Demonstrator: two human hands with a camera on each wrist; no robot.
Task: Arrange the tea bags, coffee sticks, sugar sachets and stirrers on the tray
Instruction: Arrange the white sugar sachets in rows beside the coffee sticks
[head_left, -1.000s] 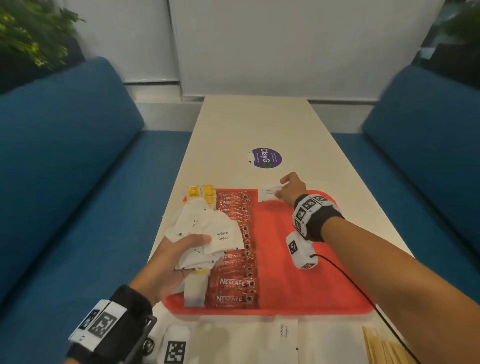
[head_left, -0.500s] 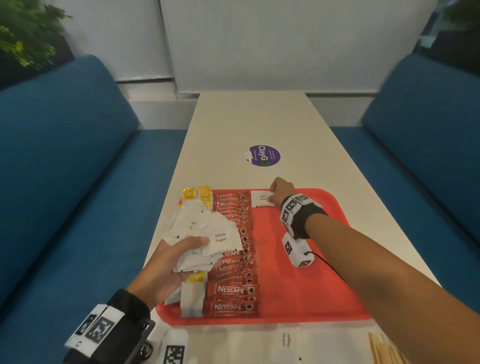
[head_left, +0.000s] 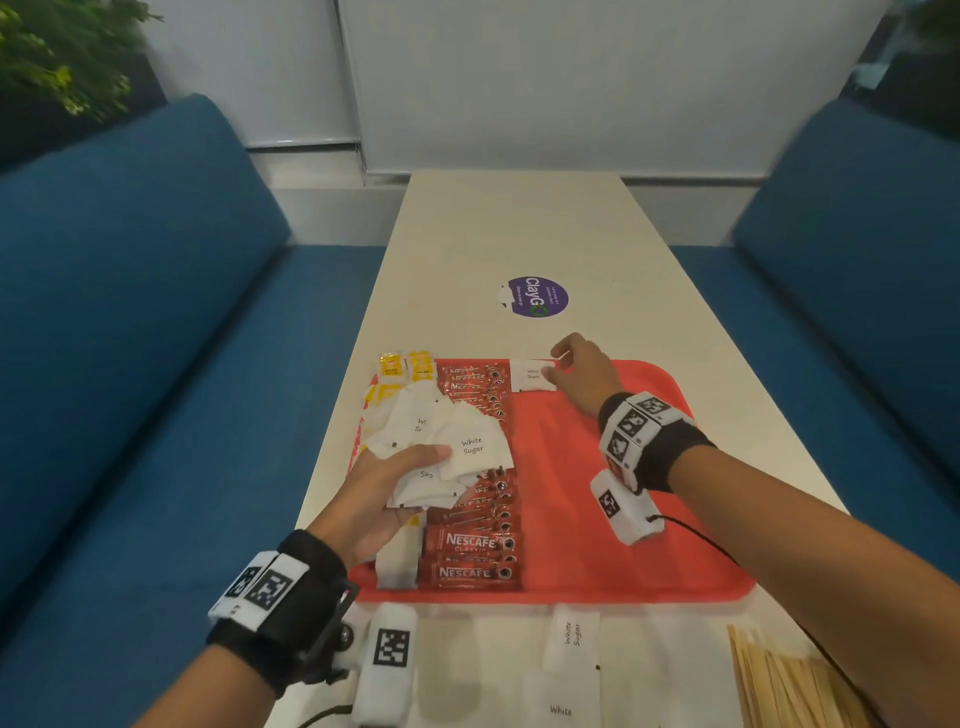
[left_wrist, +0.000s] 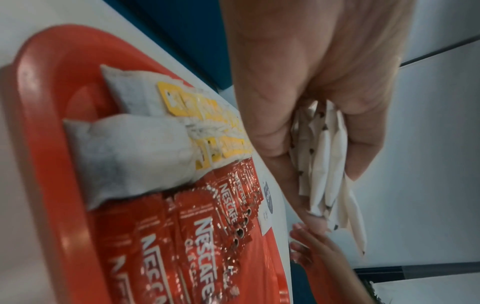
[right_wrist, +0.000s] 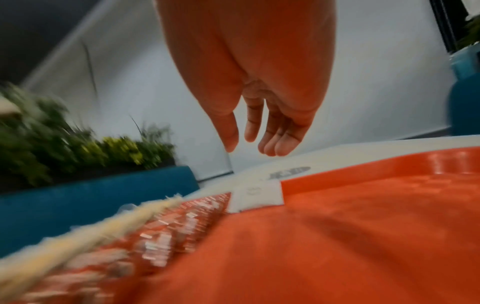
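My left grip pinches a sachet bunch over the tray's coffee sticks. My right grip hangs spread, empty, above one sachet at the tray's far edge.

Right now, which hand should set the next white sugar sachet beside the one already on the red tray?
Right. The right hand hangs open and empty by the placed white sugar sachet; the left hand grips the bundle of white sugar sachets.

sugar sachet flat, tray far edge | coffee sticks rowed
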